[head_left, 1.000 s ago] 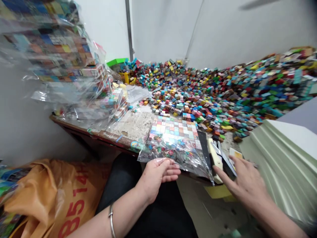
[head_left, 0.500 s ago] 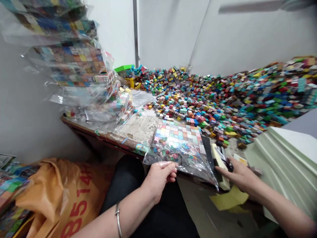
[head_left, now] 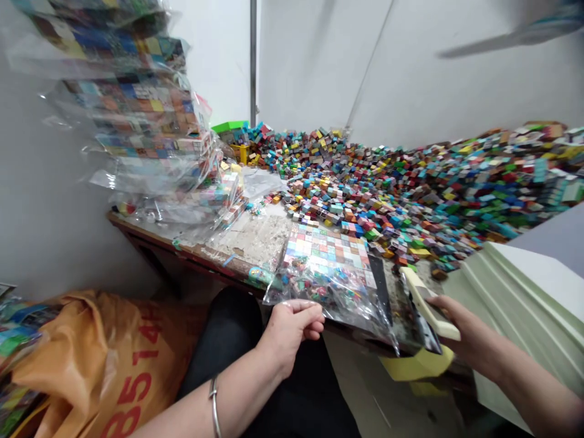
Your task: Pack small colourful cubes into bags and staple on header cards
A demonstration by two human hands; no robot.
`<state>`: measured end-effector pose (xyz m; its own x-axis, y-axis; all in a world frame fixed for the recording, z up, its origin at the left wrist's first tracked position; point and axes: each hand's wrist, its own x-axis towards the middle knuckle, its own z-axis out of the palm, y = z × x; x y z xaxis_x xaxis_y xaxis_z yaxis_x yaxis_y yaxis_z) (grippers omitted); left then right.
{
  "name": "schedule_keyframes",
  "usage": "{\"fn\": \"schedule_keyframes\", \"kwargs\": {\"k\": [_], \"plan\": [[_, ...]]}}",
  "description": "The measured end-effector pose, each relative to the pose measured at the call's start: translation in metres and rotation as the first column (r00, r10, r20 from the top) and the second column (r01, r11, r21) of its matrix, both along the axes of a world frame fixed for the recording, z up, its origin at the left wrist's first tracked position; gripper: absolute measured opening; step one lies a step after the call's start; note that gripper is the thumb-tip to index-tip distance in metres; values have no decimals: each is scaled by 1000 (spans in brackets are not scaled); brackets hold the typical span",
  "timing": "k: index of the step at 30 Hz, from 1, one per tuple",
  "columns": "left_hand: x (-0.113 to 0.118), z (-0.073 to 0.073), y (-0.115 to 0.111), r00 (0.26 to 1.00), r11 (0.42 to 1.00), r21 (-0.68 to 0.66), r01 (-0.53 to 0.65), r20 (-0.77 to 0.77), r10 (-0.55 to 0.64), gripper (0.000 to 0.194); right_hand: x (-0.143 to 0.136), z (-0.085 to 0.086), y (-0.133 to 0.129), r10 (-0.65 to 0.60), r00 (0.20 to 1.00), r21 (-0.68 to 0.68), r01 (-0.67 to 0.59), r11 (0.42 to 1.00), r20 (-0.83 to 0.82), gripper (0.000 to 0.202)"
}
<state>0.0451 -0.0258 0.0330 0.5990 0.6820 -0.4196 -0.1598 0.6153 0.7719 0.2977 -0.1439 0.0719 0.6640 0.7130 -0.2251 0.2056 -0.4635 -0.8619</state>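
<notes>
At the table's front edge my left hand (head_left: 292,331) is closed, pinching the near edge of a clear plastic bag (head_left: 337,301). The bag holds a flat block of small multicoloured boxes (head_left: 328,246), with loose colourful bits at its near end. On the right, my right hand (head_left: 460,325) is wrapped round a cream-coloured tool (head_left: 429,301), perhaps a tape dispenser or stapler; its far fingers are hidden. The tool stands tilted at the table edge, right of the bag and apart from it. A dark flat strip (head_left: 381,280) lies between them.
Bagged box blocks (head_left: 146,121) are stacked high at the left. Small colourful boxes (head_left: 387,182) heap along the wall. A pale green ribbed object (head_left: 515,304) stands at the right. An orange sack (head_left: 91,365) is at lower left; yellow sheets (head_left: 417,365) hang at the edge.
My right hand has closed round the cream tool, which has turned and shifted right, away from the bag. My left hand keeps its pinch on the bag in almost the same place.
</notes>
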Motion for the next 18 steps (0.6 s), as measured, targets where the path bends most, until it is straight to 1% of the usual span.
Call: {"fn": "schedule_keyframes", "kwargs": {"k": [2, 4, 8, 11, 15, 18], "plan": [[0, -1, 0, 1000, 1000, 8, 6, 13, -6, 19, 0, -3, 0, -61, 982, 19, 65, 998, -176, 24], [0, -3, -1, 1000, 1000, 15, 6, 15, -6, 20, 2, -7, 1, -99, 947, 58, 122, 991, -307, 25], [0, -5, -1, 1000, 999, 39, 0, 0, 0, 22, 1, -10, 0, -130, 874, 102, 199, 975, -468, 27], [0, -6, -1, 1000, 999, 51, 2, -3, -2, 22, -4, -8, 0, -154, 839, 92, 234, 968, -522, 26], [1, -6, -2, 1000, 998, 64, -1, 4, 1, 23, -8, -1, -6, -167, 823, 97, 259, 961, -543, 17], [1, -4, -2, 1000, 998, 63, -9, -1, 9, 23, -13, 3, -25, -101, 869, 140, 191, 972, -484, 24]]}}
